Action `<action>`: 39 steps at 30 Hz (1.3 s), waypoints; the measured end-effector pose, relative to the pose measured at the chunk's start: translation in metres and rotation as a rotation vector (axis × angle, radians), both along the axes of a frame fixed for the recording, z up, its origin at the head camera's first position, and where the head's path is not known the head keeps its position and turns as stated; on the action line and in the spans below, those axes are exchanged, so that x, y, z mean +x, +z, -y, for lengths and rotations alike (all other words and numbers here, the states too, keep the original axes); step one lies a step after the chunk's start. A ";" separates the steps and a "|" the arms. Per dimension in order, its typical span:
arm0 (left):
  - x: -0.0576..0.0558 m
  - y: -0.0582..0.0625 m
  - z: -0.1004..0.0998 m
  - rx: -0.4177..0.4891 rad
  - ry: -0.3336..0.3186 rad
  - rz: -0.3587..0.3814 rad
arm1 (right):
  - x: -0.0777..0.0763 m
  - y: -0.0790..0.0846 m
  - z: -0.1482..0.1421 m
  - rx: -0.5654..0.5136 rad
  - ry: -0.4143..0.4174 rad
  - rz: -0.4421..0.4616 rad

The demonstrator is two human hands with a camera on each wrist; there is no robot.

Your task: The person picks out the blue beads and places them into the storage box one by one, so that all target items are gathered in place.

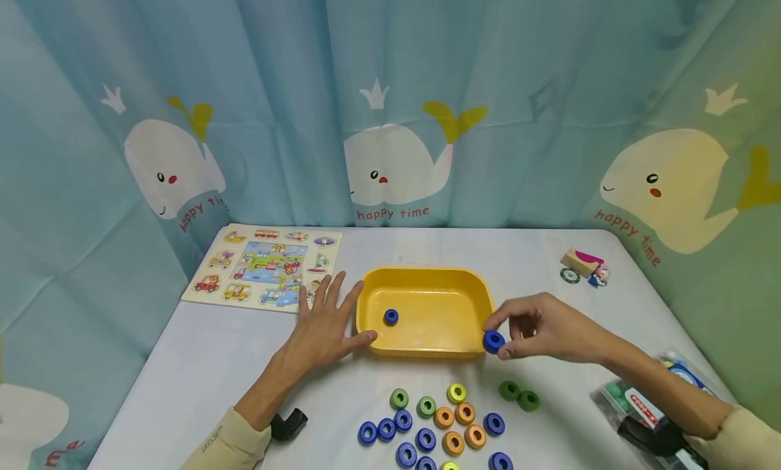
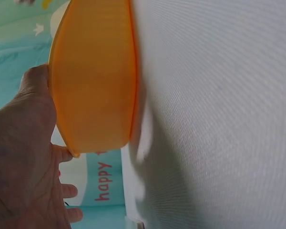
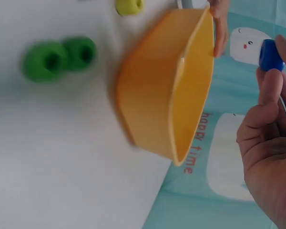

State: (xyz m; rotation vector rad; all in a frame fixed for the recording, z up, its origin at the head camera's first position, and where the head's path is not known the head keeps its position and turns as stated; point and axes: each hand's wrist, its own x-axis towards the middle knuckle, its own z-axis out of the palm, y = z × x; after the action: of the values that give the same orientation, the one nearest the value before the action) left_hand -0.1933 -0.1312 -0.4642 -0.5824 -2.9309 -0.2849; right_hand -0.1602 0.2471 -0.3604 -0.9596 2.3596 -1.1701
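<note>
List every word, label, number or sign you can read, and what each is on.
"happy time": curtain, below middle whale and right whale.
"happy ti": curtain, below left whale; the ending is lost at a fold.
"me": curtain, lower left; the rest is out of frame.
Too small or blurred to read: print on left sleeve, red label on plastic case.

The right hand (image 3: 271, 148) is pinching a blue ring bead (image 3: 270, 56) between thumb and finger — apart from the yellow tray (image 3: 150, 81), which is standing upright on the white table (image 3: 62, 157). Part of the left hand (image 3: 221, 26) is showing at the tray's left end. Two green ring beads (image 3: 37, 63), blurred, are sitting side by side off the tray's near right corner; a yellow bead (image 3: 129, 6) is lying farther left. On the far side a light-blue curtain (image 3: 186, 200) is hanging — bearing white whales (image 3: 226, 162) and "happy time".
</note>
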 end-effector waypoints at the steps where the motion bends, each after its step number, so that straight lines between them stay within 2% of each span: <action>1: 0.000 0.000 0.000 -0.003 0.000 0.002 | -0.009 0.002 0.005 -0.001 0.007 -0.014; 5: -0.001 -0.002 0.000 -0.004 0.004 -0.003 | -0.048 -0.002 0.029 0.041 -0.011 -0.025; 9: 0.000 -0.004 0.000 0.002 0.011 -0.001 | -0.083 -0.020 0.054 0.077 -0.008 -0.009; 12: 0.000 -0.006 -0.001 0.005 0.006 0.000 | -0.103 -0.035 0.067 0.079 0.023 0.006; 16: -0.001 -0.006 -0.002 0.002 -0.004 -0.018 | -0.122 -0.047 0.078 0.081 0.060 0.026; 20: -0.001 -0.005 -0.003 -0.011 -0.003 -0.024 | -0.134 -0.060 0.084 0.105 0.099 0.043; 24: -0.001 -0.004 -0.002 -0.023 0.003 -0.021 | -0.139 -0.073 0.090 0.130 0.128 0.030; 29: -0.001 -0.003 -0.001 -0.025 0.010 -0.019 | -0.139 -0.086 0.100 0.132 0.195 0.038; 32: -0.001 -0.004 0.000 -0.026 0.010 -0.010 | -0.137 -0.092 0.102 0.171 0.215 0.049; 39: -0.002 -0.006 0.000 -0.026 0.010 -0.007 | -0.137 -0.098 0.103 0.204 0.208 0.031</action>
State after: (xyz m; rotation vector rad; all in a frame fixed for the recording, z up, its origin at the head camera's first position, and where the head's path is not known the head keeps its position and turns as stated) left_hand -0.1951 -0.1313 -0.4700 -0.5715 -2.9340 -0.2428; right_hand -0.2972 0.1444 -0.4584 -1.0758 2.2391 -0.8426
